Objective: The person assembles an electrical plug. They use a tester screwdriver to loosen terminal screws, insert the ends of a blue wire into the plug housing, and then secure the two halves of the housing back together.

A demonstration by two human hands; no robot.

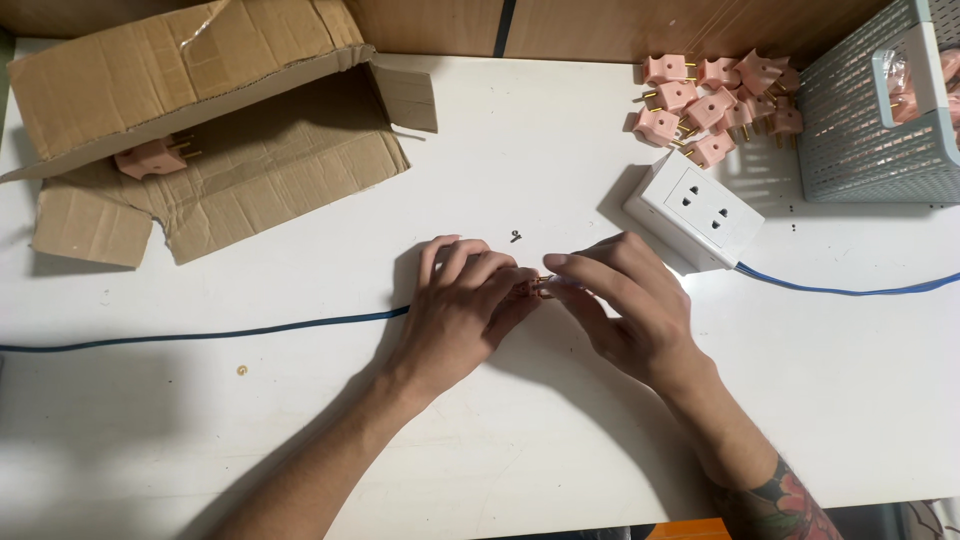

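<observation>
My left hand (pixel 462 305) and my right hand (pixel 628 300) meet at the middle of the white table (pixel 520 150). Between the fingertips sits a small pink plug (pixel 532 287) with brass pins, mostly hidden by my fingers. My left hand is closed over the plug. My right hand's fingertips pinch at its pin end, holding a thin clear tool I cannot make out. A blue cable (pixel 200 335) runs out from under my left hand to the left edge.
A white socket box (pixel 693 208) with a blue lead (pixel 850 291) sits right of centre. Several pink plugs (pixel 712 106) are heaped behind it, beside a grey mesh basket (pixel 872 120). A torn cardboard box (pixel 210 130) holding one pink plug (pixel 152 157) lies at the left. A tiny screw (pixel 515 236) lies near my hands.
</observation>
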